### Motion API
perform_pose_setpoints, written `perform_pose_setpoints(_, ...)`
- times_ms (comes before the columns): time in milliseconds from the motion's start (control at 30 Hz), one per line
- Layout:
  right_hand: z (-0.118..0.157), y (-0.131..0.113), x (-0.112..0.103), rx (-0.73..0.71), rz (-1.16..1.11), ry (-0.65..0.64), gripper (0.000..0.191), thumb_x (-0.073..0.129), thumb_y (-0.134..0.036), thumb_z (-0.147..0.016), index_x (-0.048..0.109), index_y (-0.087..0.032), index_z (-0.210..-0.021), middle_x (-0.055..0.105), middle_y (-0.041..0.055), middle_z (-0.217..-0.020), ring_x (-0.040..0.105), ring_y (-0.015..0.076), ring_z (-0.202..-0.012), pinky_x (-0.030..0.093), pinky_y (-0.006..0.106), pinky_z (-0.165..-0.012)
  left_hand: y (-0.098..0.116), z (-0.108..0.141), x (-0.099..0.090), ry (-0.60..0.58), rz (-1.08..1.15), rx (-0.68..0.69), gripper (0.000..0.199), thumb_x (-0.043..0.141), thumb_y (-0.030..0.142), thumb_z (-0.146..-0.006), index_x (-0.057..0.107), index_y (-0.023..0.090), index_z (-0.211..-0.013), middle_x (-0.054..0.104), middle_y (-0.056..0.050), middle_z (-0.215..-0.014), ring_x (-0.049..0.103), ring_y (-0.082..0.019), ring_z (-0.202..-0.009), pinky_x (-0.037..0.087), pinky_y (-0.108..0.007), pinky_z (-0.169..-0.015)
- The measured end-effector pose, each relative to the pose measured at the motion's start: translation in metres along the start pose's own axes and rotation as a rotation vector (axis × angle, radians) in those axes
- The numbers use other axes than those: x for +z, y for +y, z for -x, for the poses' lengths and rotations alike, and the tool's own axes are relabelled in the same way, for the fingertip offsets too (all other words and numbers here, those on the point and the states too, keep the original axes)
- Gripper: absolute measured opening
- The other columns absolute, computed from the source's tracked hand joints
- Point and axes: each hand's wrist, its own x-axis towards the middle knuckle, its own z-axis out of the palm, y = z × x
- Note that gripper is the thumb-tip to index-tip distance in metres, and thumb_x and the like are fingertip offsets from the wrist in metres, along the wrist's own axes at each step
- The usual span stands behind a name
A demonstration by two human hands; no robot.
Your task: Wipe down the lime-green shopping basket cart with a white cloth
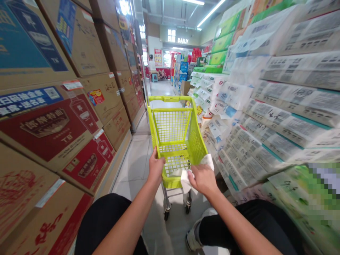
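Straight in front of me stands a yellow-green plastic shopping cart (199, 140), its grid basket on metal legs with black wheels. My left hand (156, 165) is closed around the near left edge of the basket, thumb over the rim. At the near right corner, my right hand (205, 177) presses a white cloth (207, 162) against the rim. Part of the cloth hangs out below the thumb, and the rest is covered by the fingers. Through the grid of the basket the floor shows.
Stacked cardboard cartons (50, 127) line the left side of the aisle. On the right rise piles of wrapped paper packs (287, 117), close to the cart. The tiled floor (130, 163) runs forward to a blue stool (154, 77). My bent knees flank the cart's near end.
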Motion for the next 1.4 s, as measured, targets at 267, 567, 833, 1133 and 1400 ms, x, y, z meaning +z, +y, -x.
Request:
perform_pose_setpoints(267, -0.005, 0.002, 0.010, 0.105, -0.049, 0.134, 0.037, 0.040, -0.033, -0.097, 0.065, -0.020, -0.072, 0.065, 0.0059, -0.068, 0.053, 0.0189, -0.067, 0.027, 0.034, -0.072, -0.024, 0.005, 0.016, 0.129, -0.084, 0.040, 0.084, 0.051, 0.008, -0.067, 0.043, 0.021, -0.150, 0.058, -0.010, -0.148, 0.062, -0.022, -0.129, 0.054, -0.035, -0.105)
perform_pose_setpoints(567, -0.007, 0.100, 0.013, -0.066, -0.113, 0.141, 0.031, 0.044, -0.033, -0.092, 0.062, -0.021, -0.070, 0.059, 0.0049, -0.067, 0.053, 0.0202, -0.071, 0.035, 0.036, -0.079, -0.043, 0.021, 0.026, 0.032, -0.237, 0.063, 0.078, 0.076, 0.030, -0.074, 0.037, 0.021, -0.140, 0.055, -0.017, -0.140, 0.055, -0.027, -0.132, 0.046, -0.042, -0.111)
perform_pose_setpoints(833, 0.010, 0.185, 0.032, 0.200, -0.385, 0.337, 0.045, 0.038, -0.046, -0.102, 0.074, -0.020, -0.099, 0.061, 0.0157, -0.141, 0.047, 0.0317, -0.141, 0.037, 0.049, -0.116, 0.027, 0.024, -0.006, -0.264, -0.828, 0.465, 0.044, 0.060, 0.040, -0.089, 0.059, 0.019, -0.128, 0.060, -0.015, -0.127, 0.058, -0.030, -0.125, 0.044, -0.048, -0.112)
perform_pose_setpoints(1133, -0.004, 0.167, -0.005, 0.544, -0.565, 0.493, 0.060, 0.036, -0.062, -0.101, 0.075, -0.016, -0.098, 0.077, 0.0127, -0.094, 0.070, 0.0275, -0.088, 0.051, 0.037, -0.082, 0.117, -0.054, -0.034, -0.343, -1.701, 0.969, 0.045, 0.056, 0.059, -0.092, 0.074, 0.020, -0.104, 0.072, -0.015, -0.106, 0.062, -0.036, -0.114, 0.039, -0.051, -0.106)
perform_pose_setpoints(1400, -0.058, 0.125, -0.036, 0.504, -0.685, 0.280, 0.063, 0.032, -0.060, -0.102, 0.072, -0.016, -0.082, 0.073, 0.0060, -0.078, 0.063, 0.0212, -0.073, 0.044, 0.029, -0.066, 0.105, -0.023, -0.009, -0.283, -1.811, 1.001, 0.051, 0.046, 0.058, -0.098, 0.072, 0.017, -0.086, 0.071, -0.015, -0.085, 0.066, -0.033, -0.085, 0.038, -0.045, -0.078)
